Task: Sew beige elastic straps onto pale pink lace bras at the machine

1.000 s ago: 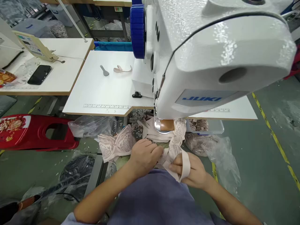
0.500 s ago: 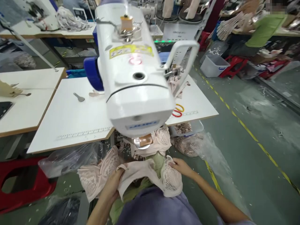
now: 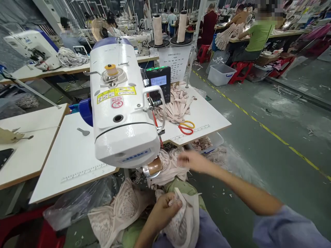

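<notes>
My left hand (image 3: 165, 208) pinches the edge of a pale pink lace bra (image 3: 184, 220) above my lap. My right hand (image 3: 190, 161) is raised in front of the sewing machine's right side, close to another lace bra (image 3: 169, 165) under the machine head; its fingers are smeared by motion. A third lace bra (image 3: 121, 206) lies to the left of my left hand. The white sewing machine (image 3: 126, 137) stands before me. Pale strips (image 3: 176, 105) are piled on the white table (image 3: 217, 120), beside red and yellow scissors (image 3: 186, 127).
A plastic bin (image 3: 216, 139) holding pale pieces is below the table's right edge, with clear plastic (image 3: 238, 165) near it. A red stool (image 3: 51, 227) is at the lower left. Several people sit at machines behind.
The view has tilted up and shifted right. My right hand has let go of the bra and moved up toward the machine. My left hand has brought the bra closer to the middle, folded.
</notes>
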Available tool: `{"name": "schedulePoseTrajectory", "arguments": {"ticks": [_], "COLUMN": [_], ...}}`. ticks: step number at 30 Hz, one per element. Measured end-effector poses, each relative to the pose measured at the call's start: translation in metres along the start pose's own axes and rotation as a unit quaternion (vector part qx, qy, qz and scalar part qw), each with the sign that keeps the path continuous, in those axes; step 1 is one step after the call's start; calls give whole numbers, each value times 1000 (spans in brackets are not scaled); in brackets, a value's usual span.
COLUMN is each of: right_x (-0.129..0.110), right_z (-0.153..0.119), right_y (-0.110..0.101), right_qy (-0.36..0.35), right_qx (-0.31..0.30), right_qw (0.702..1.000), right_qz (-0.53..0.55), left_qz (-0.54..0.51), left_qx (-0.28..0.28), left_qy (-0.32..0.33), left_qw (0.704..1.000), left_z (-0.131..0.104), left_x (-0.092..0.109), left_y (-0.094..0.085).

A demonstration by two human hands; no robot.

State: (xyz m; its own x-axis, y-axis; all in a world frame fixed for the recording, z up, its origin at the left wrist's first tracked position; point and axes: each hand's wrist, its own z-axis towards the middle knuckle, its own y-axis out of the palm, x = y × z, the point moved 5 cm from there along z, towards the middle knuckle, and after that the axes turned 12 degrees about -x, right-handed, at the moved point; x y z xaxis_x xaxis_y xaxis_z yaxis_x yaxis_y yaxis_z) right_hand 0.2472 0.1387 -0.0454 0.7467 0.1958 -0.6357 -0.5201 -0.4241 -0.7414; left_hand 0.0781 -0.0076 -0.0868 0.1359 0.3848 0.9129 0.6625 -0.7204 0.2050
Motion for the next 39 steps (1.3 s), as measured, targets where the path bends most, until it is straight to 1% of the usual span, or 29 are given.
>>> {"name": "schedulePoseTrajectory", "arguments": {"ticks": [2,3,5,7,9,11,12,14,15,16,17,18,19,20,21,23,25,27,28,31,33,34,36,37,39], "right_x": [2,4,8,8,6,0,-3,-11,-16,-21,-28,-35,-42,-48,-54,-66,-77,-85,-89,-97,-99,-100,-97,-94,-88], "right_z": [35,52,82,99,98,81,69,38,21,4,-14,-30,-44,-54,-61,-65,-61,-55,-53,-49,-49,-49,-47,-45,-38], "right_y": [-33,-50,-78,-94,-99,-89,-79,-48,-28,-7,14,33,48,58,63,65,62,61,60,59,57,56,55,55,53], "right_qy": [41,62,86,87,74,57,46,17,-2,-14,-12,-5,-3,-6,-19,-59,-87,-91,-87,-88,-96,-99,-89,-77,-51], "right_qx": [46,72,105,110,107,94,82,36,1,-51,-105,-166,-205,-225,-230,-213,-206,-214,-215,-195,-167,-154,-138,-135,-143], "right_qw": [998,995,990,990,992,994,994,986,962,922,883,854,839,836,842,857,859,855,858,886,901,902,893,885,869], "right_qz": [-20,-27,-34,-26,-4,23,50,160,274,384,457,493,504,500,488,465,461,464,459,411,389,391,419,439,470], "left_qz": [16,27,27,-7,-58,-92,-100,-89,-73,-51,-28,-6,12,26,36,59,94,131,146,164,176,183,180,164,122], "left_qx": [6,14,54,105,143,174,189,218,230,241,250,259,265,270,273,275,273,267,263,251,248,251,262,268,292], "left_qy": [-36,-44,-29,-8,3,7,9,10,10,10,8,6,5,2,1,6,14,20,17,0,23,53,116,131,123], "left_qw": [999,999,998,994,988,980,977,972,970,969,968,966,964,962,961,960,957,955,954,954,952,949,941,940,941], "left_z": [-7,-11,-19,-28,-36,-43,-46,-51,-54,-57,-60,-62,-64,-66,-67,-69,-69,-69,-69,-70,-69,-68,-64,-61,-55], "left_x": [2,4,10,15,19,23,26,34,39,43,47,51,54,56,58,59,60,61,62,62,62,63,61,57,47], "left_y": [-4,-7,-14,-22,-30,-37,-40,-45,-47,-49,-51,-52,-53,-53,-52,-51,-48,-46,-45,-44,-41,-39,-33,-30,-27]}}
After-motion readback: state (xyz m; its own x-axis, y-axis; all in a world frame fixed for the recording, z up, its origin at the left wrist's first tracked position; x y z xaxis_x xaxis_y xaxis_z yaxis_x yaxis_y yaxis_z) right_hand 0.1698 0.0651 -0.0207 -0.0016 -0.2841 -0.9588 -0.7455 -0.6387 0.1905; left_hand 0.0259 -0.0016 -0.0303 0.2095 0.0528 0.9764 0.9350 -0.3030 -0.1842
